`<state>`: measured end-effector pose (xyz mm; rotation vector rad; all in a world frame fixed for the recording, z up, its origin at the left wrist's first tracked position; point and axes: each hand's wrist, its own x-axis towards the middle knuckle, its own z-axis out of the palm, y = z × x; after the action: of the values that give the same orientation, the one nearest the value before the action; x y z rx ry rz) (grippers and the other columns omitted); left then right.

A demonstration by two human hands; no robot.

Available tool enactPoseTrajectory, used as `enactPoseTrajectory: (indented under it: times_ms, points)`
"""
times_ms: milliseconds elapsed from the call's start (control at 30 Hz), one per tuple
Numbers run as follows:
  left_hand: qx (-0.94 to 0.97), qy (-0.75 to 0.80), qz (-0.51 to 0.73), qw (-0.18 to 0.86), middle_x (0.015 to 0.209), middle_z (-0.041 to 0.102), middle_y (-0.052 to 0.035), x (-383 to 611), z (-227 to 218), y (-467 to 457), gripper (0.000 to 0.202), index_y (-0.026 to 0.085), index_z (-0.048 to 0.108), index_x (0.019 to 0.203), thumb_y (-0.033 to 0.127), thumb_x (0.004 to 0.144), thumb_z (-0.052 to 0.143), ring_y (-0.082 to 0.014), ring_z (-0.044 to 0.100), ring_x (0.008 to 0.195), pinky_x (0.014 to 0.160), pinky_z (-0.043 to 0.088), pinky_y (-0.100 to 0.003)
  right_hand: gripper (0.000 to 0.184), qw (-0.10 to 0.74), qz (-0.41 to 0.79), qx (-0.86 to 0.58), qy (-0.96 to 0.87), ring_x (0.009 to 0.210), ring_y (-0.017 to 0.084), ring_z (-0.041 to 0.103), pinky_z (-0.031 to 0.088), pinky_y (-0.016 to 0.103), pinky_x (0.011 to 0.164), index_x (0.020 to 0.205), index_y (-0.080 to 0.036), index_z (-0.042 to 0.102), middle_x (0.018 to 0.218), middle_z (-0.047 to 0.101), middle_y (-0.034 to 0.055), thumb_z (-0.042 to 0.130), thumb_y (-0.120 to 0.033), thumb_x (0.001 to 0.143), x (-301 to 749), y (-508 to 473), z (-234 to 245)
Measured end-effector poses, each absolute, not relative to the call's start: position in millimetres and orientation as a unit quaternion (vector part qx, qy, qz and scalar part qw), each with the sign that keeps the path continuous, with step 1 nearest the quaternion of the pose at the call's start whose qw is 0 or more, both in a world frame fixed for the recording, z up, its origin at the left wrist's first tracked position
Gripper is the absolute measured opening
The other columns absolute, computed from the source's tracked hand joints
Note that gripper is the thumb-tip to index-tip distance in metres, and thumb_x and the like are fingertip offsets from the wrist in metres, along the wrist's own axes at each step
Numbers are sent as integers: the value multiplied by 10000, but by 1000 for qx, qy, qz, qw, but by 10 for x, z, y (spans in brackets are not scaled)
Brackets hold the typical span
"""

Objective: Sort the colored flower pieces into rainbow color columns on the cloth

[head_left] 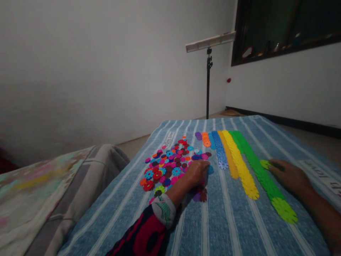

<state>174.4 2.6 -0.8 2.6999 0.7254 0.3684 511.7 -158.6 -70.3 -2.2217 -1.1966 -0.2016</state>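
My left hand [197, 173] is over the right side of a mixed pile of notched plastic discs [168, 171]. Its fingers are pinched together, and whatever they hold is hidden. A blue disc [210, 169] shows just beside the fingertips. On the right, my right hand [291, 177] grips a light green notched disc [265, 164] by its edge. That disc is close to a long green row of overlapping discs [259, 172], whose near end is a light green stretch [284, 210]. Left of it run a yellow row [241, 165], an amber row [229, 160] and a blue row [220, 153].
Short orange [205, 139] and purple [198, 136] rows lie at the far end of the striped blue cloth [213, 227]. Left stands a surface under a flowered cover [39, 188]. Behind, a lamp on a black stand [208, 81] rises before the white wall [106, 64].
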Motion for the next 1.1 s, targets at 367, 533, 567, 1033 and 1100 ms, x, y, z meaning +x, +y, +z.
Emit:
enactPoseTrajectory:
  times_ms: [367, 533, 567, 1033, 1100]
  points:
    - [925, 256, 164, 228, 821, 676, -39, 2287, -34, 25, 242, 141, 690, 918, 128, 806, 477, -154, 594, 757, 723, 442, -248, 476, 306, -46, -836, -453, 997, 294, 670, 508, 397, 842, 1040, -189, 729, 1107, 727, 89, 449, -479, 788, 5102, -1564, -705]
    - [934, 256, 148, 201, 835, 690, -63, 2462, -69, 13, 205, 138, 685, 832, 123, 807, 482, -166, 599, 775, 736, 437, -256, 398, 318, -51, -834, -448, 990, 284, 668, 508, 387, 825, 1013, -218, 735, 1094, 733, 70, 493, -434, 782, 5101, -1553, -710]
    - [936, 256, 145, 193, 815, 685, -66, 2481, -81, 8, 199, 139, 677, 792, 119, 807, 479, -166, 599, 772, 733, 434, -256, 389, 319, -51, -834, -448, 989, 284, 667, 509, 386, 819, 1008, -223, 736, 1092, 733, 67, 498, -430, 782, 5098, -1554, -706]
    - [905, 349, 167, 175, 925, 684, -83, 2348, -153, 15, 211, 140, 658, 969, 199, 776, 597, -196, 626, 859, 769, 457, -288, 346, 319, -45, -831, -453, 960, 258, 663, 502, 358, 800, 1002, -222, 727, 1051, 730, 60, 503, -400, 807, 5065, -1552, -661]
    - [903, 362, 142, 183, 868, 674, -65, 2347, -132, -18, 158, 146, 648, 897, 220, 761, 619, -190, 623, 818, 723, 442, -277, 353, 316, -44, -832, -453, 959, 259, 664, 504, 357, 794, 1003, -219, 729, 1048, 729, 64, 500, -403, 809, 5065, -1554, -659]
